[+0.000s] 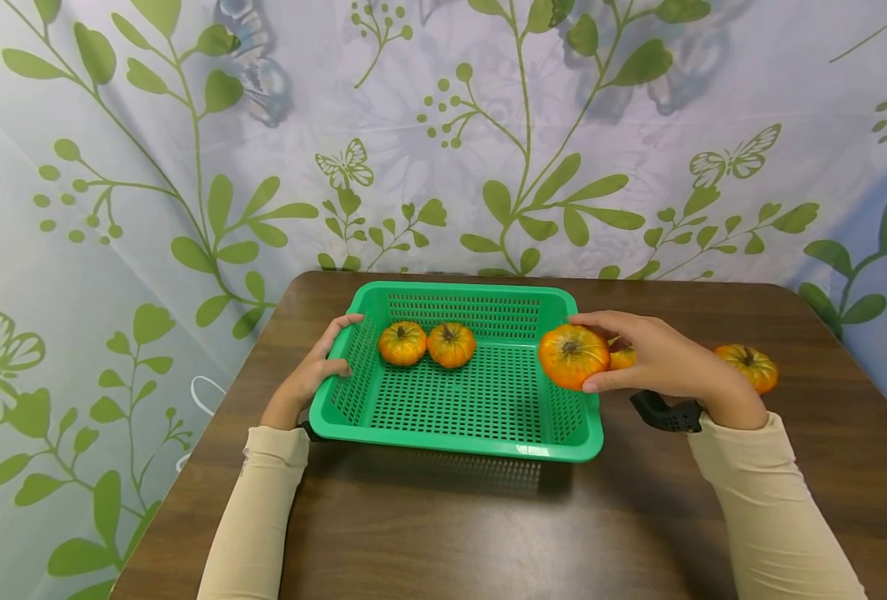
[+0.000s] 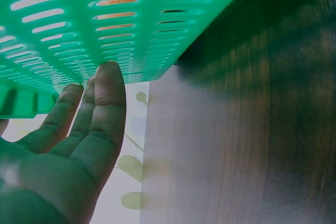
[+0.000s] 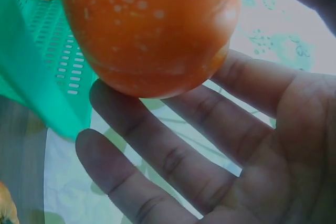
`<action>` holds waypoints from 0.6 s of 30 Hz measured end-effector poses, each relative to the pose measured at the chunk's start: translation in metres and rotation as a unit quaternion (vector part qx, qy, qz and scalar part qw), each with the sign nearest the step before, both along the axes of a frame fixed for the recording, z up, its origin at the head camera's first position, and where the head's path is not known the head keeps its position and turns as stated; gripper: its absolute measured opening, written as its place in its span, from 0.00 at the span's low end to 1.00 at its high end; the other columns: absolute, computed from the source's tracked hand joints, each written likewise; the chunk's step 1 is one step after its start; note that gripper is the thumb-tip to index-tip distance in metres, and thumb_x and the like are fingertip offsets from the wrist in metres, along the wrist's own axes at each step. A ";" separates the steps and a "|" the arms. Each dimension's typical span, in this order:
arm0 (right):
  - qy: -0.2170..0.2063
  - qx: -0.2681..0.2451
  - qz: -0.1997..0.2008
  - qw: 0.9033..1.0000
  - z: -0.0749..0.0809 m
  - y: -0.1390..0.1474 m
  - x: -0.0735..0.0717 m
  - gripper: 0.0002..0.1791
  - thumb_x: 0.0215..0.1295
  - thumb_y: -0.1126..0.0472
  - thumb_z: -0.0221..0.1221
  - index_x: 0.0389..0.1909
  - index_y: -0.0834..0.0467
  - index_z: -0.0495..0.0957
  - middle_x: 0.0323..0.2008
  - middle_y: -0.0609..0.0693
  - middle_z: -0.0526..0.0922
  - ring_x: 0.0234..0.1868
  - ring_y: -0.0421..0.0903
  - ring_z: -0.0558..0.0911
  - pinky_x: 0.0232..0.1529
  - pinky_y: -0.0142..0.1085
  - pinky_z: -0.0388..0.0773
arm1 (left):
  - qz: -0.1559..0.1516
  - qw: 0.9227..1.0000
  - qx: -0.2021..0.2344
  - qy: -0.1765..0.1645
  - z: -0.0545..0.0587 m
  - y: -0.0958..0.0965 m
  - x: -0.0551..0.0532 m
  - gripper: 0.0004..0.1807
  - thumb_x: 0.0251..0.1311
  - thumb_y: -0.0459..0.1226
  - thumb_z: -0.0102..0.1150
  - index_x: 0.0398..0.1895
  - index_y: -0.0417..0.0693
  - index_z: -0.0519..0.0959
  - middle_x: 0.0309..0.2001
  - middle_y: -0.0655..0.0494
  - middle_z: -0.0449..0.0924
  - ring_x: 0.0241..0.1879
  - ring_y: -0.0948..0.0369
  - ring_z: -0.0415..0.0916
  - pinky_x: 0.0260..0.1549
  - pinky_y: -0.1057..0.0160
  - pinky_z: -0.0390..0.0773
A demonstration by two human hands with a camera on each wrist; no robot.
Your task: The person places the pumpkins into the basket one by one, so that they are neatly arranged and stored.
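A green plastic basket with slotted walls stands on the table. Inside it, near the back left, two small orange pumpkins sit side by side. My left hand grips the basket's left rim; in the left wrist view its fingers lie against the outer wall. Over the basket's right rim, my right hand holds another orange pumpkin between thumb and fingers. From the right wrist, that pumpkin shows its smooth, pale-speckled side.
To the right of the basket, one pumpkin lies partly behind my right forearm, and another is mostly hidden behind my right hand. The brown wooden table backs onto a leaf-patterned cloth.
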State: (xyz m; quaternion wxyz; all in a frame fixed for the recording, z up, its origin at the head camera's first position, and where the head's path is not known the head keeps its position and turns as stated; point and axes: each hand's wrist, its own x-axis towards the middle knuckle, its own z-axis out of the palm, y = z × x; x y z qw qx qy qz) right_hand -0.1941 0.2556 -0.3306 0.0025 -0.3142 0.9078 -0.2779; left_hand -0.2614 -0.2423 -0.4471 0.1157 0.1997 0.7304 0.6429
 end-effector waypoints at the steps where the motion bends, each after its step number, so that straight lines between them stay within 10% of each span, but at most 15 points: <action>1: -0.003 0.002 0.001 1.000 0.001 -0.002 -0.001 0.45 0.57 0.56 0.81 0.74 0.64 0.73 0.60 0.56 0.84 0.54 0.52 0.84 0.53 0.51 0.83 | 0.000 1.000 -0.001 0.000 0.000 0.000 0.000 0.49 0.52 0.23 0.46 0.83 0.39 0.50 0.77 0.28 0.53 0.56 0.42 0.68 0.44 0.58 0.80; 18: -0.057 0.026 0.019 0.998 0.003 -0.027 -0.023 0.46 0.60 0.54 0.79 0.75 0.67 0.72 0.65 0.64 0.80 0.52 0.55 0.84 0.52 0.53 0.84 | 0.001 1.000 0.002 0.007 -0.001 0.000 -0.001 0.49 0.50 0.23 0.46 0.83 0.38 0.50 0.77 0.28 0.54 0.59 0.42 0.66 0.47 0.60 0.78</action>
